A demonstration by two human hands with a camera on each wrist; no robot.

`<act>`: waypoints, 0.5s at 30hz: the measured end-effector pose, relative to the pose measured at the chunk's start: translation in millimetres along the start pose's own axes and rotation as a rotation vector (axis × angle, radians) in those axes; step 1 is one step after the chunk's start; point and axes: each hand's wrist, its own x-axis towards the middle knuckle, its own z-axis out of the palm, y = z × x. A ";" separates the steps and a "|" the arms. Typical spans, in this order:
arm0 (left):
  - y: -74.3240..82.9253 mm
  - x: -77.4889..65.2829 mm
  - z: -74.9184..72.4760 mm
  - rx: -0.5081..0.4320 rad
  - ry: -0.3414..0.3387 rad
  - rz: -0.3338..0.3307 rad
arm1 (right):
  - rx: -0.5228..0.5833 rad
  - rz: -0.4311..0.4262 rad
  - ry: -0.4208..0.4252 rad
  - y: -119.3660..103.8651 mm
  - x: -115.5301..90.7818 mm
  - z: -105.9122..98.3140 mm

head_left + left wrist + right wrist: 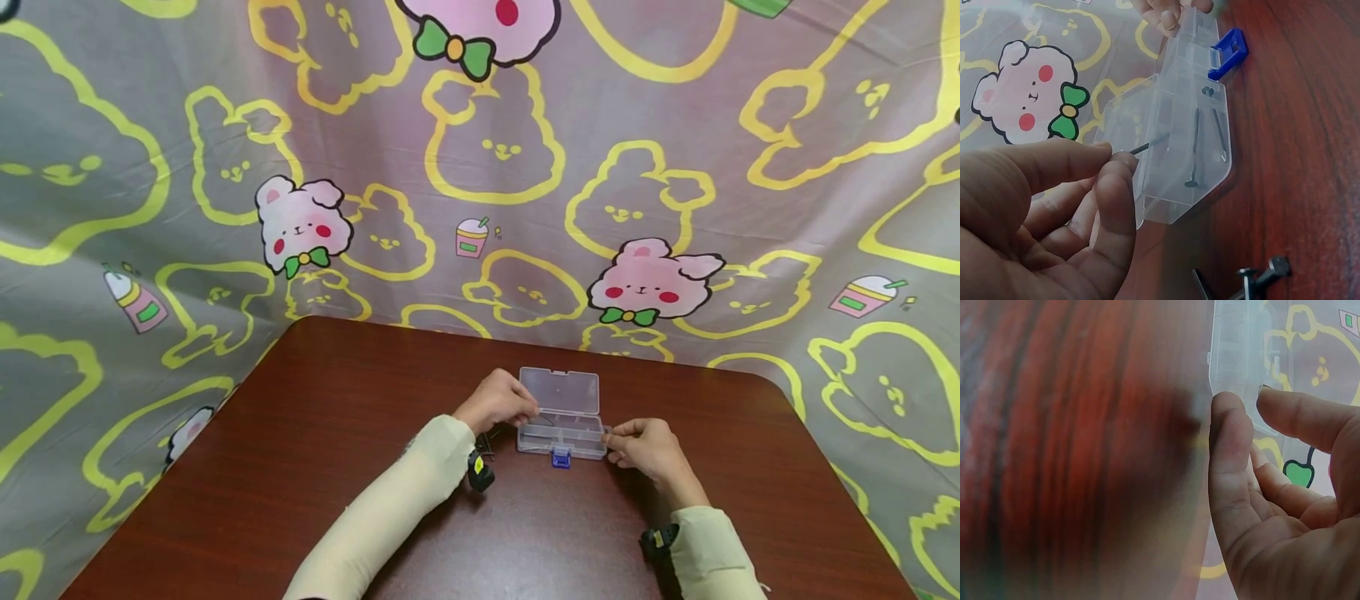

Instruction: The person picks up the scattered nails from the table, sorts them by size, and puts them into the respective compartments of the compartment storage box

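Note:
A clear plastic compartment box (536, 447) stands on the table, its lid (558, 392) raised at the back and a blue latch (561, 457) at the front. My left hand (498, 400) is over the left end of the box, pinching a dark nail (1140, 149) between thumb and fingertips; the nail's far part points into the rear compartment. Two nails (1195, 147) lie in the front compartment in the left wrist view. My right hand (648, 446) holds the right end of the box, thumb and fingers (1229, 431) on either side of it.
Several loose nails (1260, 281) lie on the brown table (300, 467) just left of the box, partly hidden by the left wrist in the head view. A patterned cloth (495, 183) hangs behind and beside the table.

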 end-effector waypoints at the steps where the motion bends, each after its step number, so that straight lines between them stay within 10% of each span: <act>1: -0.2 -0.1 -0.2 0.000 0.002 0.002 | 0.001 -0.002 -0.001 0.3 0.0 0.0; 15: -5.1 -4.3 -16.4 -0.007 -0.024 -0.008 | 0.005 -0.001 -0.002 0.7 2.0 -0.6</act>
